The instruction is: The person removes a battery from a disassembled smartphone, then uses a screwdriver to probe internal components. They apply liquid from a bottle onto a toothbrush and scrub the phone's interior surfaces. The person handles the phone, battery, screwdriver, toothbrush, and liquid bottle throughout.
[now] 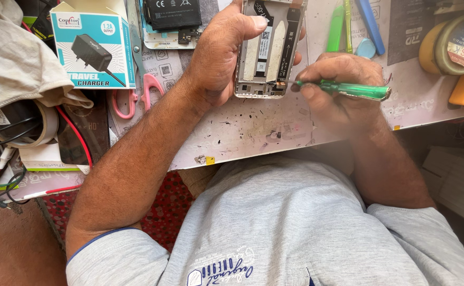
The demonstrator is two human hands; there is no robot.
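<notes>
My left hand (222,53) grips an opened phone (266,50), its back cover off and its inner boards and flex cables showing, held upright over the white work mat (253,130). My right hand (335,87) holds a green-handled screwdriver (356,90). Its tip touches the lower edge of the phone near the bottom board.
A teal charger box (92,45) and pink-handled scissors (137,92) lie at the left, beside a cloth (15,58), a tape roll (36,127) and red cables (73,132). Green and blue pry tools (353,24) and a round tin (457,42) sit at the right. A phone battery (171,13) lies at the top.
</notes>
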